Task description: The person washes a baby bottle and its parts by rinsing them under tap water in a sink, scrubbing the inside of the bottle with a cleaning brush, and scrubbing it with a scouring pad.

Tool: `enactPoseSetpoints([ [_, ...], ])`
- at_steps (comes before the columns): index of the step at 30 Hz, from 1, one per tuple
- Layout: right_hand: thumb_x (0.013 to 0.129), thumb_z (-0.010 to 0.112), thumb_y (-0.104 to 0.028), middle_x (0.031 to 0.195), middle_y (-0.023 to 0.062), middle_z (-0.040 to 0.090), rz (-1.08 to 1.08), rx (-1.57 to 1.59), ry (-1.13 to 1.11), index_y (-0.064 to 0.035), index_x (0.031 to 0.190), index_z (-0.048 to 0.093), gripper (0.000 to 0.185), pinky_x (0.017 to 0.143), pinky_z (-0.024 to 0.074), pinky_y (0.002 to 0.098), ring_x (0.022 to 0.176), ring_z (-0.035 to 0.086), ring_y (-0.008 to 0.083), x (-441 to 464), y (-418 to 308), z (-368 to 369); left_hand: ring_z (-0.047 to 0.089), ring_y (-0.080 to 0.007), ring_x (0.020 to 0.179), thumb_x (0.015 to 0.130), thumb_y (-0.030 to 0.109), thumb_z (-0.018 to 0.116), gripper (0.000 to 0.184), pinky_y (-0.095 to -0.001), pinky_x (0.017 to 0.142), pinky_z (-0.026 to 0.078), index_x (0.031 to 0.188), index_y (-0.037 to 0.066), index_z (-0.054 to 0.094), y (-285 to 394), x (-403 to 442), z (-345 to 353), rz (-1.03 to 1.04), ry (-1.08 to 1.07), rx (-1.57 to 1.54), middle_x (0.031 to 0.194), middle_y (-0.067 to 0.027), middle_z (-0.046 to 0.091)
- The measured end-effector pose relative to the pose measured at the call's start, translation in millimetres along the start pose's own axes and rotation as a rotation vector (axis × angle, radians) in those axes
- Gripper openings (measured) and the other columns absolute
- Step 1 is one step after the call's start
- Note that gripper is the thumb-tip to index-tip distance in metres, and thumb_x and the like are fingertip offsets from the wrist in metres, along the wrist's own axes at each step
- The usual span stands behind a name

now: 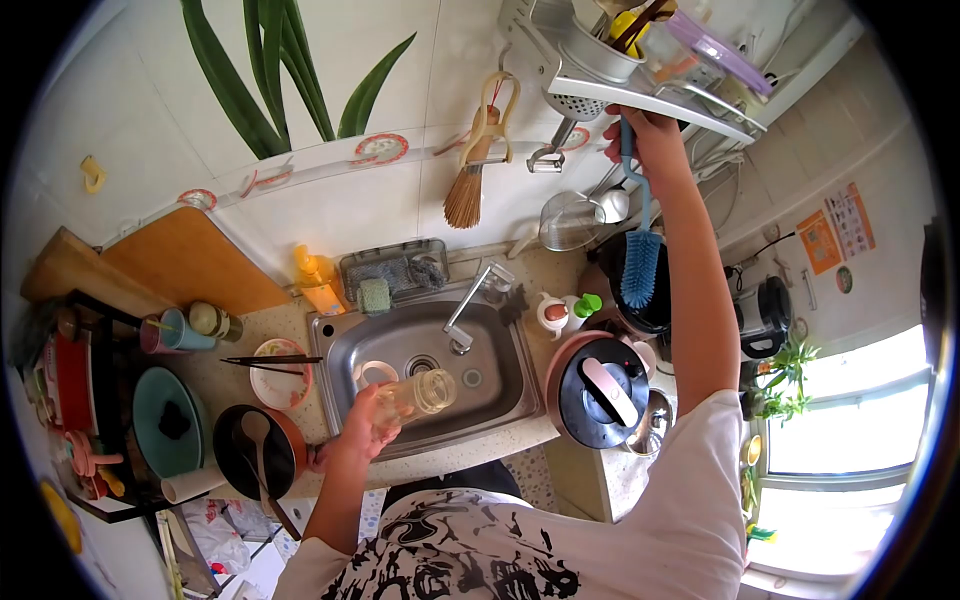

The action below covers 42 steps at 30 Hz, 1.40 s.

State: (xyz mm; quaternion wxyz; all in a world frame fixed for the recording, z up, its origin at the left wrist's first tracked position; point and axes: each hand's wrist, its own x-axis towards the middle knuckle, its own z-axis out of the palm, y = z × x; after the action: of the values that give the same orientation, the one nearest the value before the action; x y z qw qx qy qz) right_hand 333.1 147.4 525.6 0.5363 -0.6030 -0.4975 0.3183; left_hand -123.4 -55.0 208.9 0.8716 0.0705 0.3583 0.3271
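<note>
My left hand is wrapped round a clear glass jar, held tilted over the front of the steel sink with its mouth to the right. My right hand is raised at the wall rack, its fingers closed round the upper handle of a blue bottle brush. The brush hangs bristles down beside my forearm. Whether its handle is still on a hook is hidden by my hand. Below the faucet, a small pale round dish lies in the sink, left of the jar.
A rice cooker stands right of the sink. On the left are a pan with a wooden spoon, a plate with chopsticks and a teal basin. A straw brush, a peeler and a strainer hang on the wall.
</note>
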Motion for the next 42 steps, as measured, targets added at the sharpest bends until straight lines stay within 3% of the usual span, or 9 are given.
enactPoseSetpoints([
  [8,0.102,0.053,-0.020,0.084,0.0157,0.072,-0.151,-0.018,0.108,0.0060,0.106,0.063,0.029,0.069,0.0583,0.0325,0.074,0.072,0.0218,12,36,16,0.048,-0.0163,0.048,0.099,0.050,0.048,0.048,-0.0264,0.040,0.038,0.130,0.013,0.053,-2,-3,-3,-0.006,0.024,-0.002,0.095,-0.0208,0.067],
  [13,0.102,0.059,-0.028,0.092,0.0108,0.075,-0.264,-0.058,0.211,0.0040,0.108,0.067,0.033,0.078,0.0493,0.0257,0.084,0.070,0.0153,8,58,27,0.048,-0.0159,0.049,0.098,0.051,0.049,0.051,-0.0258,0.040,0.038,0.131,0.012,0.051,-2,-9,-16,0.015,0.024,-0.010,0.095,-0.0209,0.067],
  [17,0.097,0.063,-0.015,0.103,0.0120,0.072,-0.571,-0.193,0.575,0.0029,0.109,0.067,0.022,0.083,0.0481,0.0313,0.091,0.065,0.0196,-30,89,63,0.048,-0.0155,0.049,0.098,0.051,0.049,0.052,-0.0258,0.040,0.040,0.132,0.011,0.050,0,-20,-29,0.071,0.025,-0.080,0.096,-0.0203,0.067],
  [19,0.089,0.063,-0.003,0.103,0.0136,0.068,-0.700,-0.550,0.630,0.0017,0.109,0.067,0.020,0.085,0.0482,0.0347,0.091,0.064,0.0241,-67,115,83,0.048,-0.0153,0.048,0.099,0.051,0.049,0.052,-0.0260,0.040,0.040,0.132,0.011,0.050,2,-24,-35,0.078,0.039,-0.132,0.096,-0.0193,0.066],
  [23,0.081,0.064,0.001,0.108,0.0157,0.065,-0.524,-0.562,-0.154,-0.0024,0.108,0.064,0.028,0.087,0.0504,0.0416,0.103,0.062,0.0330,-130,163,176,0.049,-0.0162,0.050,0.100,0.050,0.048,0.050,-0.0262,0.040,0.041,0.131,0.011,0.050,0,-33,-48,0.142,0.066,-0.211,0.098,-0.0157,0.065],
  [25,0.081,0.065,-0.003,0.106,0.0153,0.065,-0.526,-0.565,-0.363,-0.0039,0.108,0.065,0.026,0.087,0.0506,0.0448,0.103,0.061,0.0343,-140,192,222,0.050,-0.0168,0.052,0.100,0.050,0.048,0.050,-0.0264,0.041,0.041,0.131,0.012,0.050,-1,-35,-56,0.146,0.053,-0.243,0.101,-0.0137,0.064],
  [31,0.082,0.069,-0.017,0.110,0.0115,0.063,-0.475,-0.676,-0.534,-0.0076,0.112,0.066,0.032,0.090,0.0490,0.0455,0.108,0.058,0.0320,-136,265,306,0.061,-0.0189,0.066,0.097,0.055,0.049,0.052,-0.0267,0.041,0.044,0.125,0.012,0.056,-13,-44,-74,0.161,0.120,-0.363,0.107,-0.0086,0.065],
  [37,0.074,0.070,-0.021,0.114,0.0083,0.063,-0.484,-0.857,-0.467,-0.0105,0.119,0.065,0.047,0.100,0.0383,0.0489,0.117,0.053,0.0281,-138,293,339,0.056,-0.0180,0.059,0.100,0.051,0.048,0.051,-0.0272,0.043,0.045,0.131,0.010,0.050,-21,-51,-87,0.180,0.133,-0.403,0.106,-0.0081,0.063],
  [42,0.073,0.067,-0.018,0.118,0.0071,0.064,-0.502,-0.865,-0.496,-0.0103,0.116,0.066,0.043,0.099,0.0388,0.0492,0.117,0.054,0.0281,-133,297,336,0.056,-0.0178,0.061,0.100,0.052,0.047,0.052,-0.0268,0.043,0.045,0.131,0.010,0.049,-15,-55,-85,0.172,0.163,-0.396,0.107,-0.0088,0.063],
])
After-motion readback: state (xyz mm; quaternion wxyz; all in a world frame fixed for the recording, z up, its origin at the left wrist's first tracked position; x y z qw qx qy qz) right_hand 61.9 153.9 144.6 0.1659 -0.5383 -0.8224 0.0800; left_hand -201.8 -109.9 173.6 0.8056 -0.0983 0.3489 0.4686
